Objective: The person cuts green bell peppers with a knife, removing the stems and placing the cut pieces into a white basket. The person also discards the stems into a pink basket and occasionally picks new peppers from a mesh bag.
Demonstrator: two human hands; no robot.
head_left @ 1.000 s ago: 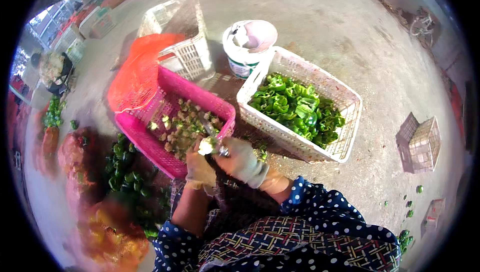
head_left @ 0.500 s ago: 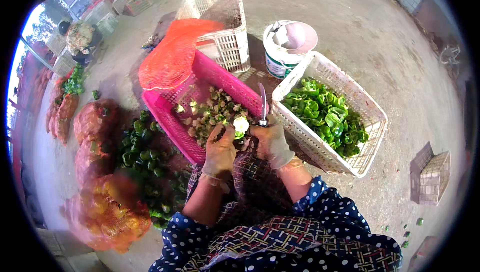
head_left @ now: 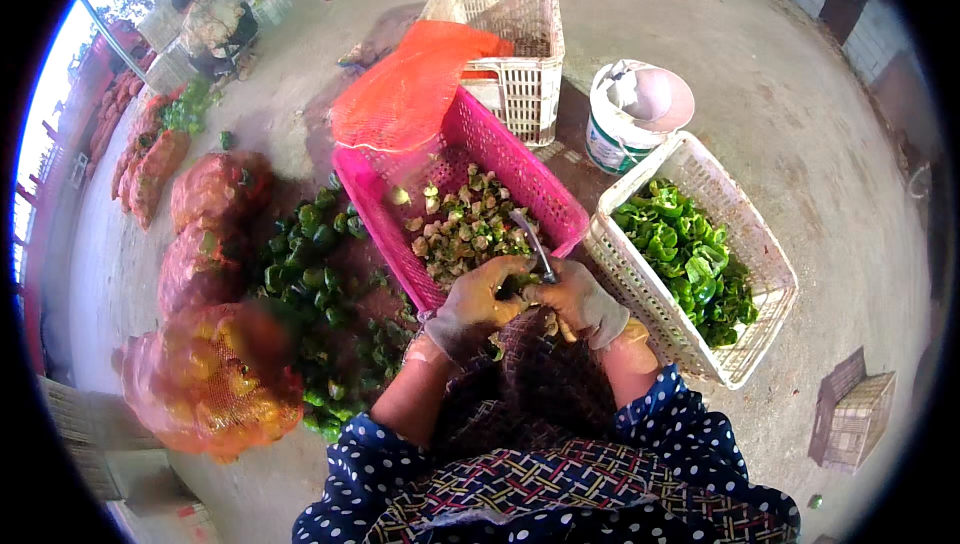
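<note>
Over my lap, my gloved left hand [head_left: 475, 304] is closed around a dark green pepper [head_left: 514, 286], mostly hidden by the fingers. My gloved right hand [head_left: 578, 302] presses up against it, gripping a small knife with a curved blade [head_left: 533, 232] that points up and to the left. Just beyond both hands is a pink plastic crate [head_left: 520, 177] with many cut-off pepper cores [head_left: 470, 224] lying in it. To the right, a white crate [head_left: 765, 234] holds a heap of green pepper pieces [head_left: 690, 259].
Whole green peppers [head_left: 310, 274] lie on the floor to the left, beside filled mesh sacks [head_left: 215, 379]. Orange netting [head_left: 415, 84] drapes over the pink crate's far end. Beyond stand another white crate [head_left: 535, 94] and a bucket [head_left: 610, 144]. A person [head_left: 212, 29] crouches far left.
My hands have come together, and the knife has tipped from upright toward the left. The pale piece beside my left hand is no longer seen there. The whole view has shifted.
</note>
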